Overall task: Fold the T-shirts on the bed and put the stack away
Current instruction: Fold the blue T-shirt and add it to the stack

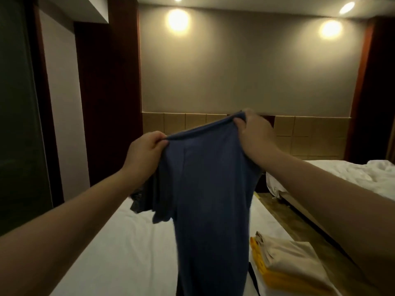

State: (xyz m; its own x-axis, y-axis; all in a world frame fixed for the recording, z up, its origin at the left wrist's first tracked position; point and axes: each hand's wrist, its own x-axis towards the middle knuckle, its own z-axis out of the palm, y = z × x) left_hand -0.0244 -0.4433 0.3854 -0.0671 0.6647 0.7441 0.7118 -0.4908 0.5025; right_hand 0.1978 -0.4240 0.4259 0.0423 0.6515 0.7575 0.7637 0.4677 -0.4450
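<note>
A blue T-shirt (205, 189) hangs in the air over the white bed (111, 248), held up by its top edge. My left hand (143, 152) grips the left end of that edge and my right hand (254, 133) grips the right end, a little higher. The shirt drops down to the bottom of the view and a sleeve sticks out on its left. On the bed at lower right lies a folded stack (290, 263), a beige shirt on top of a yellow one. A dark garment (139, 201) lies partly hidden behind the blue shirt.
A second bed (333, 174) with rumpled white bedding stands at the right, across a narrow strip of wooden floor (284, 212). A padded headboard wall (310, 133) runs behind. Dark wooden panels and a doorway are at the left.
</note>
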